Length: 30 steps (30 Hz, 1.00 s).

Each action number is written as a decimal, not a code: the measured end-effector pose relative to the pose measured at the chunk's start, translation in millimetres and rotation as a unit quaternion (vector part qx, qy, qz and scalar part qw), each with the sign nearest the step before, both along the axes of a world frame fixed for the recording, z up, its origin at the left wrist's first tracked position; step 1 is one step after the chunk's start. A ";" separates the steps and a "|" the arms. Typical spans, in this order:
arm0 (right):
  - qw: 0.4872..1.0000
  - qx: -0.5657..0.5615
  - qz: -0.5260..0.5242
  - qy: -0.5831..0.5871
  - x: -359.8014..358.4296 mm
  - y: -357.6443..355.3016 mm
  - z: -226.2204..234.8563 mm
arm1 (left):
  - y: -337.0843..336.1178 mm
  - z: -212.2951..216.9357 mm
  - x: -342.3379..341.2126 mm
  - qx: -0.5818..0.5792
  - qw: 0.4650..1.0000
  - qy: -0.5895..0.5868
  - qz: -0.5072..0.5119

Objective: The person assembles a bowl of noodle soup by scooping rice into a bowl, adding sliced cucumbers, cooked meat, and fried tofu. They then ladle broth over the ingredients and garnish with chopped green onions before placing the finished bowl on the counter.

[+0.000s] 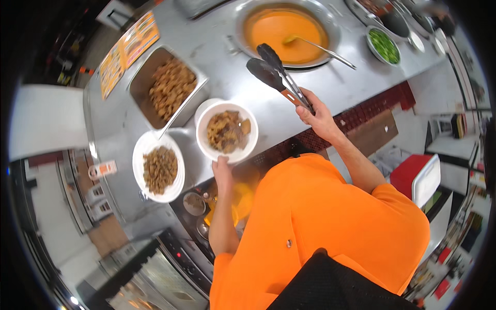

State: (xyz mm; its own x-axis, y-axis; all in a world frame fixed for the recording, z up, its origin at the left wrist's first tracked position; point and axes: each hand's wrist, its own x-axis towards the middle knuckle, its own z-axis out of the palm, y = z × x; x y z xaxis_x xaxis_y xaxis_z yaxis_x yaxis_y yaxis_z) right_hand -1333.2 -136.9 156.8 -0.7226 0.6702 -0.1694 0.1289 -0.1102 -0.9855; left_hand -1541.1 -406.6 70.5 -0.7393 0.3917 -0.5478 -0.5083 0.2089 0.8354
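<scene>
My left hand [222,173] grips the near rim of a white bowl [200,139] that holds brown cooked food [225,130]. In my right hand [321,118] is a pair of tongs [281,77] with black tips and an orange-brown grip. The tongs point up and away, over the steel counter, with nothing visible between their tips. Part of another white dish [205,106] shows behind the bowl. Close to its left stands a white plate [177,181] with chopped brown food [160,169].
A deep steel pan [178,124] of browned chunks [171,88] stands at the left. Farther back, a wide metal basin [333,36] holds orange sauce [274,26] and a ladle [330,53]. A bowl of chopped greens [384,46] is at the far right, by the counter's edge.
</scene>
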 end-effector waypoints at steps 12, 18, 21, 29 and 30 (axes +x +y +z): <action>0.983 0.107 -0.146 -0.042 173.5 73.7 -4.2 | 139.1 -20.2 113.2 0.063 0.958 -0.153 -0.233; 0.847 0.046 -0.525 -0.062 280.3 21.8 -86.0 | 250.1 -48.6 132.2 0.011 0.870 -0.118 -0.478; 0.727 0.013 -0.665 -0.173 341.4 -35.4 -166.7 | 295.3 -45.3 166.8 0.001 0.805 -0.122 -0.581; 0.502 -0.339 -0.703 -0.374 384.1 -239.0 -271.9 | 356.7 -76.9 272.0 -0.010 0.740 -0.172 -0.650; 0.490 -0.363 -0.700 -0.371 380.0 -248.6 -277.2 | 363.5 -77.9 284.8 -0.019 0.709 -0.166 -0.686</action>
